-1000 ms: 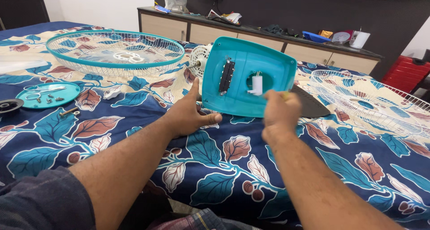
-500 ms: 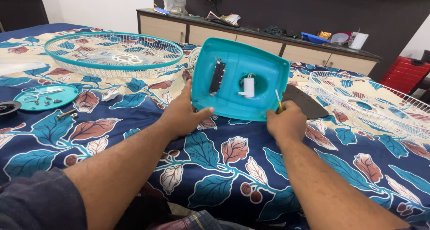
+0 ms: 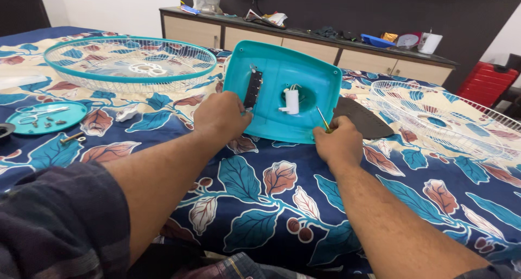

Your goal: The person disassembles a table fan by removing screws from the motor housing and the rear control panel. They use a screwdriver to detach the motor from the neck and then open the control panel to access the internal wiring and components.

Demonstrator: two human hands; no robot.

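A teal plastic fan base (image 3: 304,83) stands tilted on its edge on the floral bedsheet (image 3: 260,192), its hollow underside facing me with a black switch block (image 3: 252,89) and a white part (image 3: 291,101) inside. My left hand (image 3: 221,115) reaches to the lower left of the base, fingers at the bottom of the switch block. My right hand (image 3: 339,141) rests at the base's lower right edge, closed around a thin screwdriver (image 3: 322,119) whose shaft points up and left.
A teal-rimmed wire fan guard (image 3: 130,64) lies at the far left, a white wire guard (image 3: 439,119) at the right. A teal round lid (image 3: 43,118) holds scissors and screws. A dark flat plate (image 3: 363,121) lies behind the base. A long cabinet (image 3: 304,45) stands beyond.
My left hand moved from beside the base onto its lower left, by the switch block. My right hand dropped from mid-air to the base's lower right edge. The base shifted slightly left.
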